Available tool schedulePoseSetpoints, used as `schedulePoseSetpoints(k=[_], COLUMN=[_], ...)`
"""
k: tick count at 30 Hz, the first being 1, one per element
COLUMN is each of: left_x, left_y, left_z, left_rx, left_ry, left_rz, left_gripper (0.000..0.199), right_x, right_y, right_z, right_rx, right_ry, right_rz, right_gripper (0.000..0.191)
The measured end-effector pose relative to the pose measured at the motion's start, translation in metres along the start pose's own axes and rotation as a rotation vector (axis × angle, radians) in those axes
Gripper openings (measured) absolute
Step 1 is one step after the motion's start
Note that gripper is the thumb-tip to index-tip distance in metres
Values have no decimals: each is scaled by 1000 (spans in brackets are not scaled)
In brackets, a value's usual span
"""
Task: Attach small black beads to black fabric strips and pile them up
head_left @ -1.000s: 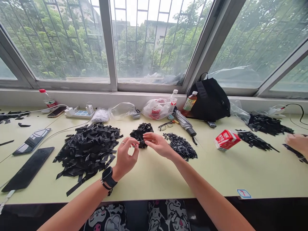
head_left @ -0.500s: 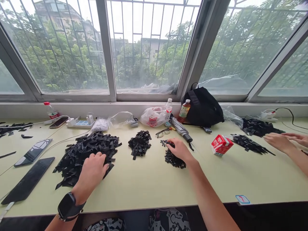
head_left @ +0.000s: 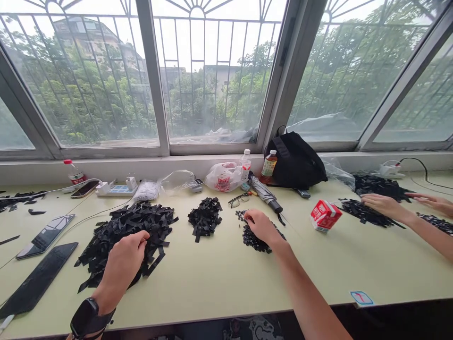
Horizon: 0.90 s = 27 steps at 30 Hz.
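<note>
Rain-streaked windows (head_left: 219, 75) with metal bars look out on trees and buildings, above a pale green counter (head_left: 212, 288) that runs across the head view. A black backpack (head_left: 295, 163) sits far right of center, beside a bottle of tea (head_left: 269, 163), a folded umbrella (head_left: 265, 194) and glasses (head_left: 239, 200). A red-and-white carton (head_left: 325, 216) stands nearer the right.

Left of center, the left hand (head_left: 122, 269) rests on a big heap of black strips (head_left: 155, 219). Its fingers are together and curled, with the tips hidden among the strips, so I cannot tell whether they grip any. The right hand (head_left: 262, 226) lies over a pile of small black pieces (head_left: 255, 241). Its fingers are close together and point down, and the hand hides their tips, so any hold stays unclear. A smaller strip heap (head_left: 205, 218) lies between the hands, apart from both. At far right, a co-worker's hands (head_left: 385, 206) reach over more black strips (head_left: 368, 212), their forearms cut off by the frame edge.
</note>
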State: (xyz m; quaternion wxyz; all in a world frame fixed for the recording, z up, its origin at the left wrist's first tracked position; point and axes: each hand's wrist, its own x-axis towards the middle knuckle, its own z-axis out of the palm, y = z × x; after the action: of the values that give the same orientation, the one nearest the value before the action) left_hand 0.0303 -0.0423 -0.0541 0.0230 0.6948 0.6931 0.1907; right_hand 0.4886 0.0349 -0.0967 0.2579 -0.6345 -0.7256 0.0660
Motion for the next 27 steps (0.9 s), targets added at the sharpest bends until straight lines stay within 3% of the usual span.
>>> schedulePoseSetpoints(k=[4,10,13,18,27], left_x=[2,24,43,69,82], left_y=[-4,-2,8,21,74], left_z=[-8,-10,-5,10,38], left_rx=[34,-479,-730,-956,-1478], left_ry=[122,216,150,55,-239], left_rz=[4,41,28,15,-119], left_gripper=[29,22,29,36,36], right_x=[-1,-1,-1,-1,-2], right_y=[0,-2,-3,-3,-8], right_z=[-1,-2,-4,-5,-8], right_rx=[10,3,3,16,104], right_ry=[-9,7,13,17,39], right_rz=[-7,-15,-18,-25,-51], right_gripper=[20,21,21,21,20])
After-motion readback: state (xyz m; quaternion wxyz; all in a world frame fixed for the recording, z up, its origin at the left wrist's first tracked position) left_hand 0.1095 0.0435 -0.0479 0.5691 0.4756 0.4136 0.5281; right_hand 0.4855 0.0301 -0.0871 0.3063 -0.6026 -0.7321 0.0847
